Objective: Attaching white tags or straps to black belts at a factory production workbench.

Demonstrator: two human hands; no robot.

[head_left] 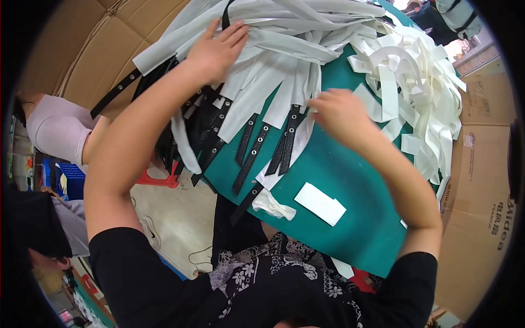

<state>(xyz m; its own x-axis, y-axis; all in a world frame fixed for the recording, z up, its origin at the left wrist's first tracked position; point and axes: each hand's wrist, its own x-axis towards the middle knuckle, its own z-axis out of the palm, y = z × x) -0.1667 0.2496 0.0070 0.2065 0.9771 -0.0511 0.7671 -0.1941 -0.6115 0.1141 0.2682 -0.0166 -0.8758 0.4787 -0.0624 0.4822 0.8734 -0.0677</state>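
A heap of black belts with metal eyelets (253, 152), their upper lengths wrapped in white strips (246, 98), covers the far left part of the green table (355, 186). My left hand (219, 50) lies on the white wraps, fingers apart, beside a narrow black band (227, 15). Over the right side of the belts, my right hand (340, 116) is curled with its fingertips together by the edge of a white wrap. Its fingers are slightly blurred, and what they pinch, if anything, is hidden.
Loose white strips (415, 82) are piled at the right. A white card (320, 203) and a crumpled white scrap (273, 205) lie near me. Cardboard boxes (481, 180) stand at right, more cardboard (87, 49) at far left. Another person's sleeve (57, 126) shows at left.
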